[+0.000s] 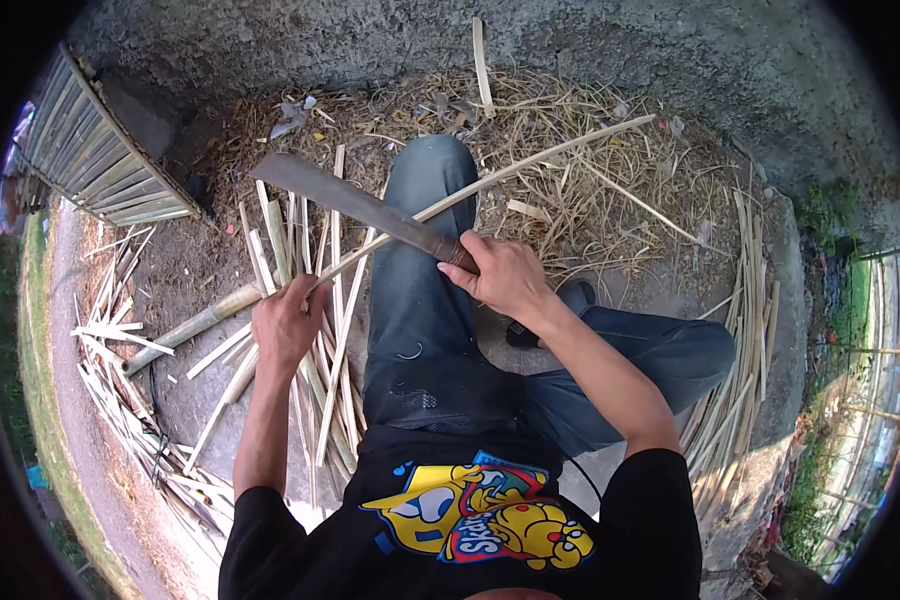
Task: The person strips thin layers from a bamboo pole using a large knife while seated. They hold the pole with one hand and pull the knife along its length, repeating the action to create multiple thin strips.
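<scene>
Over the left leg of a person's dark blue jeans (420, 285), two bare hands work well apart, each closed on something of its own. The left hand (286, 322) is clamped on the near end of a long, pale strip (545, 157), which slants up past the knee and runs far out to the right, its tip above the littered ground. The right hand (510, 275) grips the dark handle of a broad-bladed machete (355, 205), thumb pressed along the near side, the blade pointing up and to the left. Blade and strip cross above the thigh; whether the cutting edge touches the strip cannot be told. Below the hands, the person wears a black T-shirt (410, 560) with a bright cartoon print in yellow, red and blue. The right leg is folded out to the side, a dark shoe (577, 296) showing near the right forearm. Just beside the left leg lies a loose sheaf of split strips (338, 345), with a round bamboo pole (195, 327) on its outer side. More pale strips (120, 400) are heaped at far left, and another long stack (745, 340) curves along the right. Beyond the knee, curled shavings (560, 210) cover the ground up to a rough grey wall (420, 45). A slatted bamboo panel (105, 155) leans at upper left, near a dirt path (80, 440) edged with grass.
</scene>
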Tool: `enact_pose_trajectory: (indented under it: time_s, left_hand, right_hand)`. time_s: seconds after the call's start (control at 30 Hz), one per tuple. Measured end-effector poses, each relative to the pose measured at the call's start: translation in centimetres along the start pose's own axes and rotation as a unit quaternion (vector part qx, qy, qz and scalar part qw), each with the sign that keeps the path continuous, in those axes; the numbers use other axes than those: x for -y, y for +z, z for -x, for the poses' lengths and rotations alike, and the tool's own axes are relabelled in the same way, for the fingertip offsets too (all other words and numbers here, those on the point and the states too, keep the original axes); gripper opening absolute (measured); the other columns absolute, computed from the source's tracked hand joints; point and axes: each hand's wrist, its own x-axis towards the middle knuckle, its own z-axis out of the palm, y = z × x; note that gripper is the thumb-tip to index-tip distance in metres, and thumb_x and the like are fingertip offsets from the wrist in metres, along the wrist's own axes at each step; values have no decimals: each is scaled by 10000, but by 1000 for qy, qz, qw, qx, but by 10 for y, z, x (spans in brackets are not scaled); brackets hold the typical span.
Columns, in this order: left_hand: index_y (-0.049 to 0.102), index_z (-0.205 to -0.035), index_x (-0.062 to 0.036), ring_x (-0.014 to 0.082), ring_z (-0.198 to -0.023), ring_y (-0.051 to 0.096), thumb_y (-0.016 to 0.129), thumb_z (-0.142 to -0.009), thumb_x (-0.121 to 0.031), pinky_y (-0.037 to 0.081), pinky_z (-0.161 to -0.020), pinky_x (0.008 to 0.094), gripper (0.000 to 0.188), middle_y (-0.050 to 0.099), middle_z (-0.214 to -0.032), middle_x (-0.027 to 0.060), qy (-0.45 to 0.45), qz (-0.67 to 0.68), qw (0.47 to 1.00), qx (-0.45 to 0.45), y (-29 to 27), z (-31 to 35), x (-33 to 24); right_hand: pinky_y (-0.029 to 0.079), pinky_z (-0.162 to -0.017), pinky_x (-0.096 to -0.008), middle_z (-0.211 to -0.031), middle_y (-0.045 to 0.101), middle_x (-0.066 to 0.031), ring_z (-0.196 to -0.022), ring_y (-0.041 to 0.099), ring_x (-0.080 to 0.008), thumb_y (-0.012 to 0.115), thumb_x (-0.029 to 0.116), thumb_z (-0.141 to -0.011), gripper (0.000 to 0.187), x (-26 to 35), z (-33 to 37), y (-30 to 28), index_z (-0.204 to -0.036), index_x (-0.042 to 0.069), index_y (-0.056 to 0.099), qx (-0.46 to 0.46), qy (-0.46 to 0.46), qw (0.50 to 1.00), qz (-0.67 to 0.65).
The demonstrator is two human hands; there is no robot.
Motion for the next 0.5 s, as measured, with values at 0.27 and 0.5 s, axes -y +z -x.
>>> enact_pose_trajectory:
  time_s: [0.27, 0.5]
  left_hand:
    - [636, -873, -82, 337, -575, 630, 741, -901, -190, 468, -506, 422, 153, 647, -705, 139, -14, 8, 999, -35, -8, 80, 126]
    - [668, -855, -84, 357, -572, 633, 734, -909, -245, 463, -506, 438, 182, 666, -724, 137, -74, 9, 997, -20, -26, 75, 88]
  right_hand:
    - [483, -600, -445, -757, 690, -185, -653, 654, -358, 531, 433, -1024, 504, -351, 112, -134, -871, -26, 674, -301, 514, 803, 18]
    - [409, -433, -266, -660, 524, -13, -482, 498, -105, 535, 473, -1032, 416, -230, 43, -130, -923, 73, 569, -419, 403, 729, -361]
